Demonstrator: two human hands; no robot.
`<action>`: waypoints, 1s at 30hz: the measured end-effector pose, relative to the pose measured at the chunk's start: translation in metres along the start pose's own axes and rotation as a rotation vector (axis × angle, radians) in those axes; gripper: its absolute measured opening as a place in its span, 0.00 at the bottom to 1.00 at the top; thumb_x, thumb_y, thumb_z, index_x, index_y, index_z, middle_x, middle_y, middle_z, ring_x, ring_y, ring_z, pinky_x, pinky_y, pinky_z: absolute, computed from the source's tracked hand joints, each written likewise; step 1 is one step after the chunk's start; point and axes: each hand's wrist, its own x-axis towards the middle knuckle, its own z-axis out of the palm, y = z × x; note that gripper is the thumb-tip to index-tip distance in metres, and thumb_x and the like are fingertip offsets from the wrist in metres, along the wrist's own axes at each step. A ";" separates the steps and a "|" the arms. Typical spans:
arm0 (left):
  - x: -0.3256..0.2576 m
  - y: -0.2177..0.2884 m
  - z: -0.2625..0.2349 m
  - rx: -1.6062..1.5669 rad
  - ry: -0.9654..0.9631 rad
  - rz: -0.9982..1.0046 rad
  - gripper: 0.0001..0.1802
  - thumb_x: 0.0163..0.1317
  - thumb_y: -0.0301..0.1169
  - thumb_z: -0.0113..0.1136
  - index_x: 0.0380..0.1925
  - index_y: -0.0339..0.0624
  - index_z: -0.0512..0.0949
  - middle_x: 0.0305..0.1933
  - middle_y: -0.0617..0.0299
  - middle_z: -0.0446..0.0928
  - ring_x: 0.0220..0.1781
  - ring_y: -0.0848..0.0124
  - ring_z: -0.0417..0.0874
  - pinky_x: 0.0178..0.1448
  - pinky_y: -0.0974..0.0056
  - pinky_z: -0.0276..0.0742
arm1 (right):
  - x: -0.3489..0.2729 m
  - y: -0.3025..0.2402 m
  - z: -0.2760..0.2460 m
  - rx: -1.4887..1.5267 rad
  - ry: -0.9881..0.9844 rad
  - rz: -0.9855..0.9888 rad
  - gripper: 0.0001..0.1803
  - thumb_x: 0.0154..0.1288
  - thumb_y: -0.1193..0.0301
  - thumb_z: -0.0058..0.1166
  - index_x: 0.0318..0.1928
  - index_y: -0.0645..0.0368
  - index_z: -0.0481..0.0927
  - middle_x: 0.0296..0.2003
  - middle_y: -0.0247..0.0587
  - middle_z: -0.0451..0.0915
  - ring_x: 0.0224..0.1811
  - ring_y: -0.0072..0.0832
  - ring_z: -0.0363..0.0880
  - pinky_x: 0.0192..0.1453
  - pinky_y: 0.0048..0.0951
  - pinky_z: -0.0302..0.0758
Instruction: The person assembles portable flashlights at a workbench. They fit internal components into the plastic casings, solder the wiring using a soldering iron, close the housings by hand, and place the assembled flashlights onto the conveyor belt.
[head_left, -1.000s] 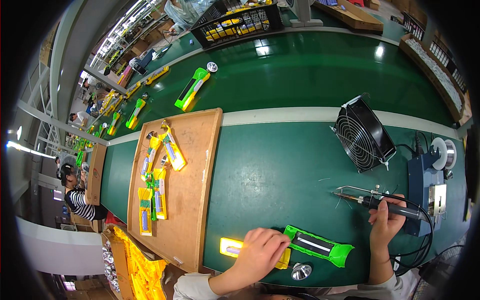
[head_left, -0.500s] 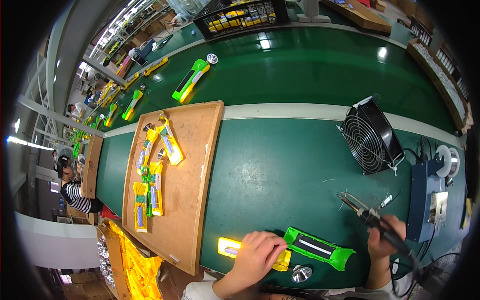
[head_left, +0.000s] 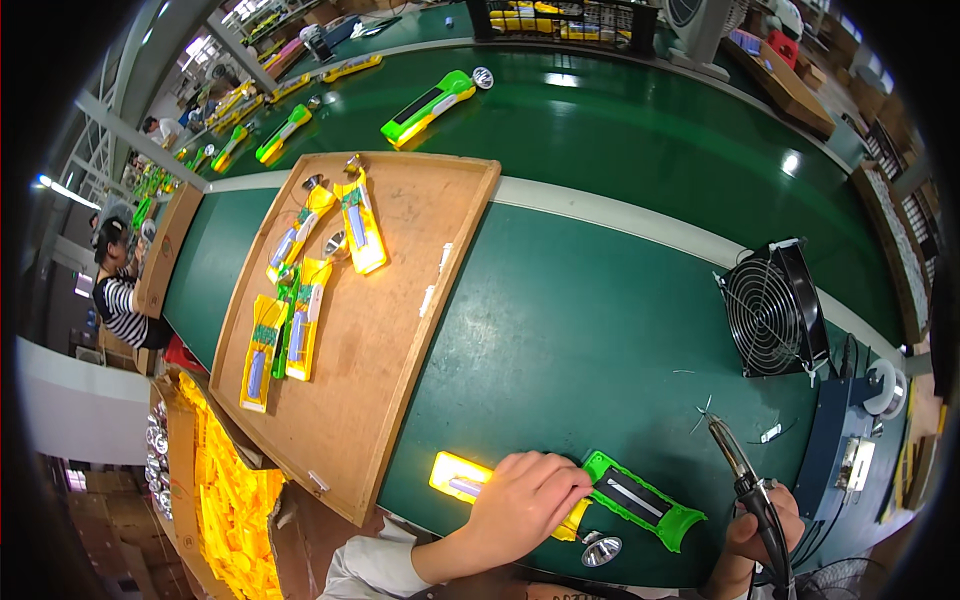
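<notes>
My left hand lies over a yellow lamp housing near the table's front edge. Its fingers pinch together beside the end of a green shell; whatever is between the fingertips is hidden. A blue-violet cell shows in the housing, left of the hand. A round silver reflector sits by the housing's right end. My right hand is closed around a soldering iron, its tip pointing up and left, near thin wire bits on the green mat.
A wooden tray with several yellow lamp halves stands left. A black fan and a blue box with a solder spool stand right. Beyond, green-and-yellow lamps lie on a green belt. A carton of yellow parts sits lower left.
The whole view has turned, shifting the tray and belt. The soldering iron now stands steeper. My left hand keeps its pinch by the green shell.
</notes>
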 end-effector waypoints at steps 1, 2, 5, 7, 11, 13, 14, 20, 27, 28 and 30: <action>0.000 0.000 0.000 -0.003 0.008 -0.007 0.07 0.46 0.27 0.62 0.26 0.43 0.74 0.27 0.65 0.72 0.28 0.67 0.72 0.34 0.66 0.64 | -0.001 0.001 0.002 0.002 0.032 0.009 0.23 0.53 0.56 0.56 0.31 0.61 0.63 0.16 0.40 0.70 0.14 0.31 0.69 0.22 0.29 0.71; 0.000 -0.001 -0.001 -0.004 0.015 0.015 0.07 0.46 0.27 0.62 0.26 0.43 0.74 0.27 0.65 0.72 0.28 0.67 0.72 0.33 0.66 0.64 | -0.002 0.001 0.004 0.005 0.025 0.002 0.23 0.53 0.56 0.56 0.31 0.61 0.63 0.16 0.40 0.70 0.14 0.31 0.69 0.22 0.29 0.71; -0.001 -0.002 -0.001 -0.014 0.025 0.029 0.07 0.46 0.28 0.62 0.25 0.43 0.74 0.27 0.65 0.72 0.28 0.67 0.72 0.33 0.66 0.64 | 0.003 -0.001 0.009 0.019 0.055 0.086 0.23 0.55 0.54 0.54 0.29 0.60 0.61 0.14 0.38 0.70 0.14 0.27 0.69 0.23 0.28 0.71; -0.002 -0.004 -0.001 -0.020 0.027 0.023 0.08 0.46 0.28 0.63 0.25 0.43 0.73 0.27 0.65 0.71 0.28 0.67 0.72 0.32 0.66 0.64 | 0.002 0.000 0.013 0.028 0.109 0.144 0.23 0.55 0.54 0.53 0.29 0.61 0.61 0.14 0.38 0.70 0.14 0.26 0.69 0.22 0.27 0.71; -0.001 -0.004 0.000 -0.033 0.017 0.008 0.08 0.46 0.29 0.63 0.24 0.43 0.72 0.27 0.65 0.71 0.27 0.68 0.72 0.32 0.66 0.64 | 0.002 0.004 0.015 0.148 0.268 0.371 0.22 0.57 0.57 0.53 0.33 0.65 0.62 0.19 0.40 0.69 0.12 0.22 0.67 0.16 0.19 0.65; -0.001 -0.004 0.001 -0.031 0.007 0.007 0.09 0.46 0.29 0.63 0.24 0.43 0.72 0.27 0.65 0.71 0.27 0.68 0.72 0.32 0.66 0.64 | 0.002 0.008 0.019 0.190 0.384 0.506 0.19 0.59 0.60 0.50 0.38 0.64 0.63 0.23 0.37 0.66 0.11 0.16 0.62 0.13 0.14 0.60; -0.002 -0.005 0.001 -0.031 0.012 0.013 0.09 0.46 0.30 0.63 0.24 0.43 0.72 0.27 0.65 0.71 0.27 0.68 0.72 0.32 0.66 0.64 | 0.003 0.008 0.020 0.188 0.383 0.503 0.19 0.59 0.60 0.50 0.38 0.64 0.63 0.23 0.37 0.66 0.11 0.16 0.62 0.13 0.14 0.60; -0.001 -0.005 0.000 -0.016 0.007 0.037 0.09 0.46 0.31 0.63 0.24 0.44 0.73 0.26 0.66 0.71 0.27 0.68 0.72 0.32 0.66 0.65 | 0.011 0.010 0.021 0.415 0.418 0.782 0.11 0.63 0.65 0.44 0.36 0.61 0.65 0.22 0.32 0.64 0.11 0.13 0.59 0.14 0.12 0.56; -0.002 -0.005 0.001 -0.022 0.009 0.029 0.09 0.46 0.31 0.63 0.24 0.44 0.73 0.26 0.66 0.72 0.27 0.68 0.72 0.32 0.66 0.65 | 0.012 0.011 0.020 0.417 0.442 0.755 0.11 0.64 0.65 0.44 0.35 0.61 0.65 0.19 0.31 0.65 0.11 0.13 0.58 0.14 0.12 0.54; -0.003 -0.005 0.000 -0.022 0.009 0.028 0.09 0.46 0.31 0.63 0.24 0.44 0.73 0.26 0.66 0.72 0.27 0.68 0.72 0.32 0.66 0.65 | 0.012 0.011 0.020 0.435 0.418 0.756 0.10 0.64 0.66 0.44 0.35 0.61 0.65 0.18 0.31 0.65 0.11 0.12 0.58 0.14 0.12 0.54; -0.003 -0.005 0.000 -0.040 -0.012 0.026 0.08 0.46 0.31 0.63 0.24 0.43 0.73 0.26 0.66 0.72 0.27 0.69 0.73 0.33 0.66 0.65 | 0.013 0.011 0.020 0.450 0.395 0.756 0.10 0.64 0.66 0.43 0.34 0.61 0.65 0.17 0.31 0.65 0.11 0.12 0.59 0.14 0.11 0.54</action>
